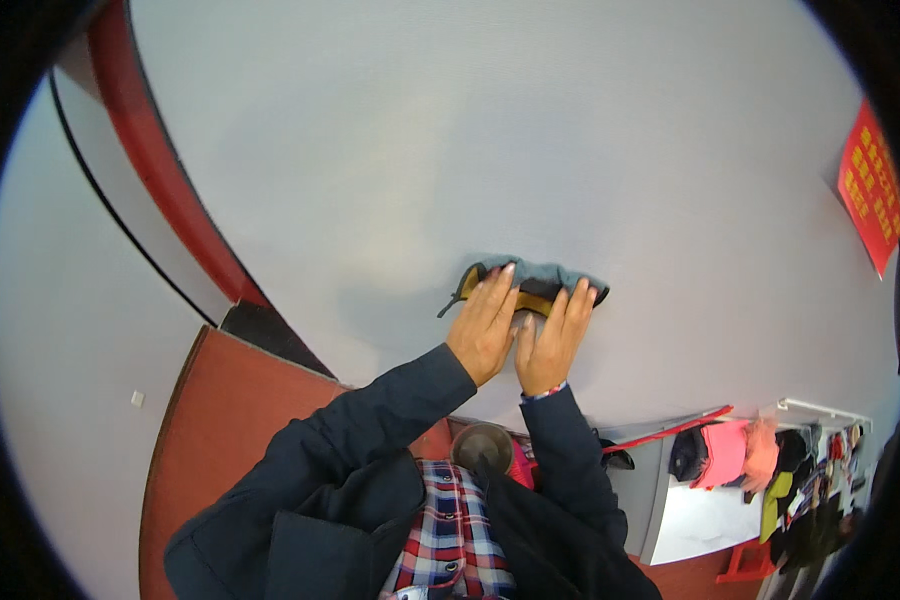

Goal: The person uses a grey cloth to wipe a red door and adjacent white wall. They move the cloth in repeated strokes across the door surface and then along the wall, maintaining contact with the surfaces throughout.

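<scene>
A grey-blue cloth item (551,271) with a mustard lining, black trim and a short loop at its left end lies bunched against a pale grey surface (345,172) that looks like a wall. My left hand (486,322) is laid over its left half, fingers extended and pointing up the picture. On the right half rest the fingers of my right hand (559,341), whose thumb points toward the left hand. Both hands hold the cloth to the surface. The underside of the cloth is hidden.
A red strip (157,165) borders the grey surface at left, above reddish-brown floor (255,427). Below my hands sits a round metal container (482,448). At lower right, clothes (724,454) lie around a white rack (825,409). A red poster (872,187) bears writing.
</scene>
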Demonstrator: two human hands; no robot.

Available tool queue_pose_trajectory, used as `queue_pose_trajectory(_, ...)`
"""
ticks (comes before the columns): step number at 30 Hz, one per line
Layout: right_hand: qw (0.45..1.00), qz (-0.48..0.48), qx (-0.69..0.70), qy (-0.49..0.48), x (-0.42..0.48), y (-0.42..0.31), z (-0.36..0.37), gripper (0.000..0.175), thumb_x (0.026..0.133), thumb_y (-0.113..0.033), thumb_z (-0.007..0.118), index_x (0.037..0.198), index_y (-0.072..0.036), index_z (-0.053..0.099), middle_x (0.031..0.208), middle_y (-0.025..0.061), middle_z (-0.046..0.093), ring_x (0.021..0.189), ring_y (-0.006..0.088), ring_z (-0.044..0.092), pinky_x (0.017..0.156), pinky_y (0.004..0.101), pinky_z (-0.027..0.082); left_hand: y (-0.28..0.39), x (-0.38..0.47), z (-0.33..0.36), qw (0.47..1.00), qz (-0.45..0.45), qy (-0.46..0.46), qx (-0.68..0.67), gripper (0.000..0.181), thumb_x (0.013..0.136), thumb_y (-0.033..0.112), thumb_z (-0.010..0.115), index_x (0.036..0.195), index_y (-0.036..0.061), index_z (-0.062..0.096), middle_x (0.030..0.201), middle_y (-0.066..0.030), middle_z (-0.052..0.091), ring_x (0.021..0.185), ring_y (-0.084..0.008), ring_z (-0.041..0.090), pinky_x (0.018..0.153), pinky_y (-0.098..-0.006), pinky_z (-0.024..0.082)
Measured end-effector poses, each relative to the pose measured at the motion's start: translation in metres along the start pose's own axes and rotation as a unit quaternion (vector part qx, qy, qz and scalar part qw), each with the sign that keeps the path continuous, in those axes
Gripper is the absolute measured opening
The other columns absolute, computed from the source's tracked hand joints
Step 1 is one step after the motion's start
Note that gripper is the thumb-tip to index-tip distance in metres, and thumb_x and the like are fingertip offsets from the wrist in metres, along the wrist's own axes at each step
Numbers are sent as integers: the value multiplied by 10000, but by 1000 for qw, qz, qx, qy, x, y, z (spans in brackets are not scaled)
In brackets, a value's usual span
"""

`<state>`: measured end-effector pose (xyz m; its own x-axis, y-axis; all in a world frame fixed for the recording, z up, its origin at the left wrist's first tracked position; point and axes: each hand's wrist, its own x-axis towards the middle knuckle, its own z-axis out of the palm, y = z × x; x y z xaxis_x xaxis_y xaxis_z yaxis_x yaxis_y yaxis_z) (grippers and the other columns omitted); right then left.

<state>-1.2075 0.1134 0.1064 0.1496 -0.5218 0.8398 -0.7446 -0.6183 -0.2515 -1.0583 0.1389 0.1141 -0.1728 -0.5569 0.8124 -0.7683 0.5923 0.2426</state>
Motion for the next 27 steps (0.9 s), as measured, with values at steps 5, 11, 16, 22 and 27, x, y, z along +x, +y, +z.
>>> queue_pose_trajectory(5,998,-34,42,-26,-21,-13,24,640,1013,-205,576,1519,120,357,1655,371,242,1532,584,204,1240,656,198,-14,-28,-14,999,-16,-25,24,693,839,34,716,1452,-153,450,1643,-330,305,1506,-477,368,1222,-566,337)
queue_pose_trajectory(11,998,-37,49,-31,-10,-27,57,634,1075,-310,498,1544,87,340,1667,362,223,1536,589,180,1234,661,203,-43,-28,-22,996,-71,-4,57,649,890,124,709,1426,-157,478,1653,-327,293,1527,-461,343,1232,-542,338)
queue_pose_trajectory(16,990,-94,79,-65,-26,-57,78,612,1054,-242,514,1512,130,350,1659,370,233,1523,601,200,1226,675,209,-68,-63,-43,975,-146,-133,99,687,886,97,702,1461,-171,439,1667,-336,251,1545,-458,309,1250,-546,299)
queue_pose_trajectory(22,991,-80,72,-83,-15,-80,111,617,1036,-232,551,1500,129,364,1653,372,241,1513,599,224,1222,671,223,-105,-70,-55,989,-130,-12,74,681,881,97,697,1456,-166,445,1665,-333,255,1550,-455,296,1254,-543,292)
queue_pose_trajectory(27,984,-115,59,-122,-20,-143,139,638,1008,-202,584,1506,131,367,1654,371,246,1513,595,231,1226,667,211,-144,-100,-109,984,-167,-21,54,715,881,95,705,1479,-162,411,1666,-336,240,1553,-458,283,1257,-542,286)
